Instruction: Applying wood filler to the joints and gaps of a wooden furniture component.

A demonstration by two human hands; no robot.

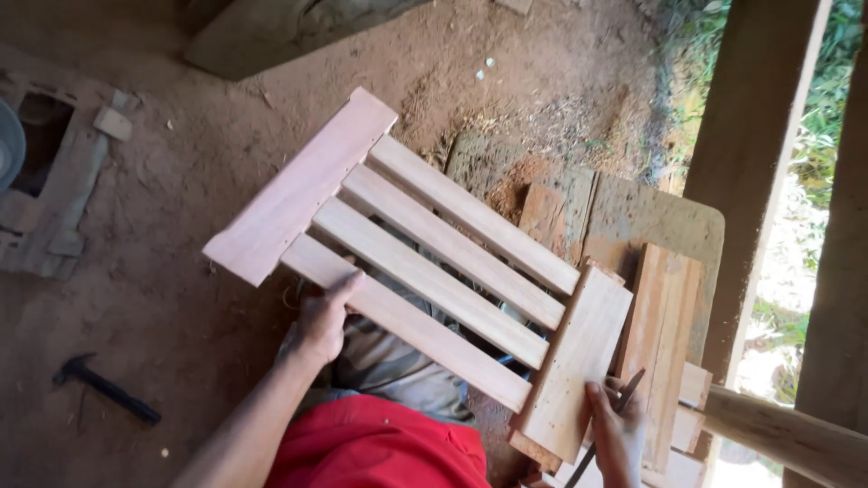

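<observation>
A slatted wooden frame [434, 262] of pale pinkish boards lies tilted across my lap, with several parallel slats joined to a broad end board at each side. My left hand [324, 318] grips the nearest slat from below, thumb on top. At the near right end board [579, 361], my right hand [617, 425] rests against its lower edge and holds a thin dark pencil-like tool [608, 423]. A round wooden handle [787, 434] juts in from the right beside that hand.
A black hammer [104, 387] lies on the dirt floor at lower left. Stacked short boards [665, 334] sit on a worn wooden bench [633, 212] under the frame's right end. Wooden posts [750, 154] stand at right. Scrap wood and debris [54, 181] lie at far left.
</observation>
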